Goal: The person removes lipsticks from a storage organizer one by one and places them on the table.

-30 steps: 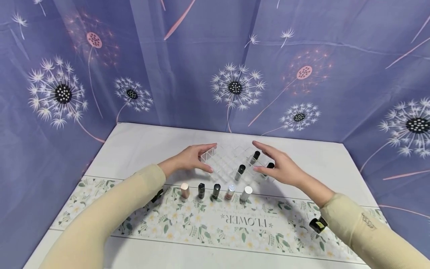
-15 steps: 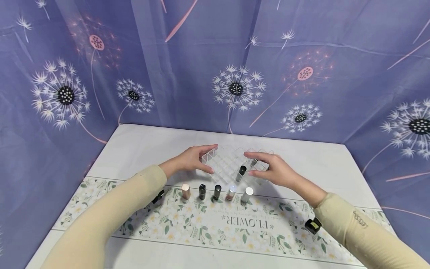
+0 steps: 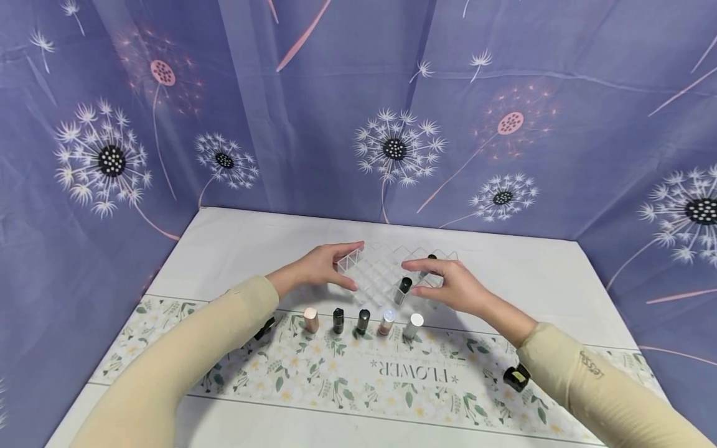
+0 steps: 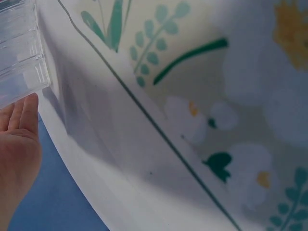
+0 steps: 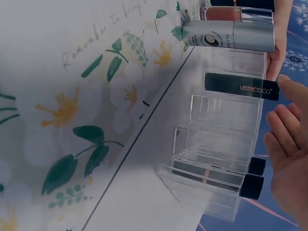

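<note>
A clear acrylic lipstick organizer with many slots sits on the table. My left hand spans its left end, straight fingers behind and thumb in front; the left wrist view shows fingertips at the organizer's corner. A black lipstick tube lettered LESSXCOCO stands in one slot. Around its cap my right hand hovers, thumb and fingers apart, one fingertip right at the cap in the right wrist view. Behind that hand a black cap rises from another slot; the right wrist view shows a further black cap.
Before the organizer, several tubes stand in a row: a rose-gold one, black ones, one with clear casing and a silver one. They stand on a floral table runner. A purple dandelion curtain hangs behind.
My right hand has moved left from the organizer's right end to the black tube in its middle, its finger gap narrowing. The left hand keeps its place.
</note>
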Action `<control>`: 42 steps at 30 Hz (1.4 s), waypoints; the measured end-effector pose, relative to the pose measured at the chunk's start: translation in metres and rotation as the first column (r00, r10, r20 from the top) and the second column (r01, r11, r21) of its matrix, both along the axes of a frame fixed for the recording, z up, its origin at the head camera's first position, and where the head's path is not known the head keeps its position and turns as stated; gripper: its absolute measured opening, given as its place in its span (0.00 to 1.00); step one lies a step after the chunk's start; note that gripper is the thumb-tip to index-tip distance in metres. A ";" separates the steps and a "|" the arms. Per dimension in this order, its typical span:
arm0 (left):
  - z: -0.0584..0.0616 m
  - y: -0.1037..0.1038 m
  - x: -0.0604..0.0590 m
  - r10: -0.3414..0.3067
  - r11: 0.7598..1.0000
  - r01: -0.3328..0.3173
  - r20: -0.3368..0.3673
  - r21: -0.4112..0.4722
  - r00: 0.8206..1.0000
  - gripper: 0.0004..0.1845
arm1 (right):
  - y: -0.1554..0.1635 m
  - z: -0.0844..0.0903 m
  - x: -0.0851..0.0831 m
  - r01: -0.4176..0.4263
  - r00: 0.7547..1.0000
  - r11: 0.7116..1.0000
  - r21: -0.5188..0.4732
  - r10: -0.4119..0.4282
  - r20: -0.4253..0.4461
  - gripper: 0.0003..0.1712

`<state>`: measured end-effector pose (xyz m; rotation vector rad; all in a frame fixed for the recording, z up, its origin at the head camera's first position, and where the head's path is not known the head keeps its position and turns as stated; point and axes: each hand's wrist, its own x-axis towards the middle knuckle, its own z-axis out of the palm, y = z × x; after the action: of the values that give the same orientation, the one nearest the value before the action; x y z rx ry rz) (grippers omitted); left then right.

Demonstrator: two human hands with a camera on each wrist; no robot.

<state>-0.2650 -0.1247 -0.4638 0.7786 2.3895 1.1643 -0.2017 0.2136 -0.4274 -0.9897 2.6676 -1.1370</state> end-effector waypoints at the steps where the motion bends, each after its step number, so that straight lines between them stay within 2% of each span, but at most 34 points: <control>1: 0.000 0.000 0.000 0.000 1.000 0.000 0.000 0.001 1.000 0.55 | 0.000 -0.001 0.000 0.003 1.000 1.000 -0.001 -0.003 0.001 0.30; 6: 0.002 0.000 0.001 0.000 1.000 0.000 0.009 0.008 1.000 0.55 | -0.003 -0.003 0.000 0.015 1.000 1.000 -0.011 -0.015 0.010 0.28; 16: -0.001 0.001 0.000 -0.004 1.000 0.004 0.002 0.005 1.000 0.55 | -0.005 -0.007 0.000 0.018 0.999 1.000 -0.011 -0.018 -0.048 0.25; 31: -0.001 0.000 0.001 0.012 1.000 -0.012 0.021 0.013 1.000 0.55 | -0.010 -0.009 -0.001 0.006 0.998 1.000 -0.024 -0.008 -0.067 0.20; 42: 0.001 0.001 0.002 0.012 1.000 -0.012 0.026 0.009 1.000 0.55 | -0.010 0.000 0.000 0.021 0.997 0.999 -0.034 -0.024 -0.077 0.20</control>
<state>-0.2634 -0.1236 -0.4628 0.7487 2.3719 1.1842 -0.2018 0.2033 -0.4275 -1.0318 2.7349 -1.1754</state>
